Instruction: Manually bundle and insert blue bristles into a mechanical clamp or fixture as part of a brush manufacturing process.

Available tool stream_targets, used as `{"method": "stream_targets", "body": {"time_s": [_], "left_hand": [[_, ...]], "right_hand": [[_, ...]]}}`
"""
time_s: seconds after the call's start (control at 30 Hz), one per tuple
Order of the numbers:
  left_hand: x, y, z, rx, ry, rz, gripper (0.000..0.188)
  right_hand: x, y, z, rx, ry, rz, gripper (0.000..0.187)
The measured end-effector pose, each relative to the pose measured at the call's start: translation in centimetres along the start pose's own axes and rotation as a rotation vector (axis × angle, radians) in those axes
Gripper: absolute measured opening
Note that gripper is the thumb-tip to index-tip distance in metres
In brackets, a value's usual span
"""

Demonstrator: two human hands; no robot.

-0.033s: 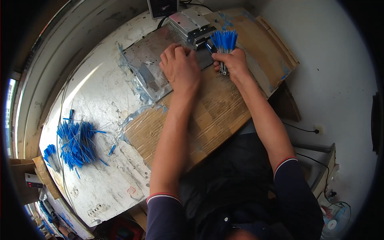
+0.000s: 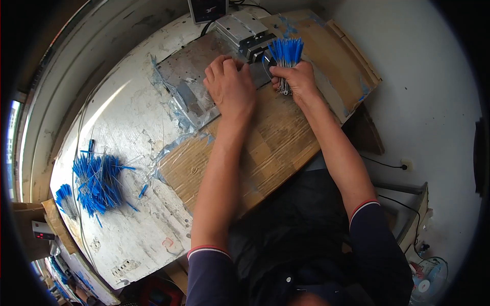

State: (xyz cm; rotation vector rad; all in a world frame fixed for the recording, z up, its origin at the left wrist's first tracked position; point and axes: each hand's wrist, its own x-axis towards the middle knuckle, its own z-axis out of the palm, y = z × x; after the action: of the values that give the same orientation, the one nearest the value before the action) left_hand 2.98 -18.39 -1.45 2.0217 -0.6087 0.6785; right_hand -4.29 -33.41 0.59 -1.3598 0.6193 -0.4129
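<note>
Blue-tipped wires (image 2: 98, 182) lay on the table (image 2: 148, 229), metal fixture (image 2: 237, 28) stood beyond cardboard (image 2: 268, 158), right grip (image 2: 298, 80) held blue-tipped bundle (image 2: 286, 53), whether left grip (image 2: 230, 86) held anything was unclear.

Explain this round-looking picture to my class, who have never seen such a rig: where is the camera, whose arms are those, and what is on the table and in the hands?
There is no robot here: the bare arms belong to the person wearing the camera. It sits on the head, the left of two, looking down; its fisheye lens bends straight edges near the rim.

The right hand grips a bunch of thin, blue-ended pieces, blue ends pointing away from the person. The left hand is curled over a grey metal plate near a metal device; its fingertips are hidden, so what it holds, if anything, cannot be told.

Cardboard covers part of the white table. Farther left lie a loose blue pile and a smaller blue bunch.
</note>
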Motion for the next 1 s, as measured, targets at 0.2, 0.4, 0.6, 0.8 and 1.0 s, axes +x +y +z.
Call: {"method": "stream_targets", "body": {"time_s": [0.2, 0.4, 0.6, 0.8, 1.0], "left_hand": [[-0.4, 0.0, 0.2, 0.025, -0.16, -0.042, 0.016], [-0.4, -0.1, 0.2, -0.003, -0.203, 0.005, 0.013], [-0.4, -0.1, 0.1, -0.037, -0.184, -0.011, 0.012], [-0.5, -0.1, 0.2, 0.01, -0.174, 0.022, 0.012], [-0.6, -0.3, 0.4, 0.139, -0.271, 0.04, 0.01]], "right_hand": [[-0.5, 0.2, -0.2, 0.055, 0.035, -0.025, 0.011], [-0.8, 0.4, -1.1, 0.186, 0.051, -0.03, 0.014], [-1.0, 0.6, -1.4, 0.159, 0.025, -0.006, 0.017], [-1.5, -0.1, -2.0, 0.151, -0.063, 0.049, 0.017], [-2.4, -0.8, -1.8, 0.062, -0.105, 0.064, 0.015]]}}
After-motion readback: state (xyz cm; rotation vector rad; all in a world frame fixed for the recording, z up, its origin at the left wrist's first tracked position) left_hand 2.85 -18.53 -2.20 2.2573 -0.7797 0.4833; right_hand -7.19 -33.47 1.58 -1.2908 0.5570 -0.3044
